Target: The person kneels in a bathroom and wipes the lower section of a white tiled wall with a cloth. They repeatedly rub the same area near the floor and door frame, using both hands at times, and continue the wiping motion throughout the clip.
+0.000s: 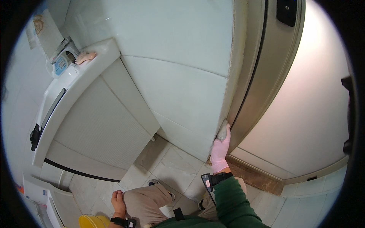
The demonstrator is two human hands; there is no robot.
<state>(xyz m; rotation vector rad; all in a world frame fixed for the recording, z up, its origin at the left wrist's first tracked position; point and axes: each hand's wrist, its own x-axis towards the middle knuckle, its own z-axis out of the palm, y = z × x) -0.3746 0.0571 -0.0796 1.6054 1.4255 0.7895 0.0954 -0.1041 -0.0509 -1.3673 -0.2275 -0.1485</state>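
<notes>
My right hand wears a pink glove and reaches to the lower part of the metal door frame. Its fingers are closed on a whitish-grey cloth, pressed where the frame meets the tiled wall edge. Part of the cloth is hidden by the glove. My left hand is bare and rests beside my knee with its fingers curled in; nothing shows in it.
A white washbasin over a pale cabinet stands at left, with a bottle and a pink glove on it. A yellow bucket sits near my left arm. At right is a pale door panel above a brown stone threshold.
</notes>
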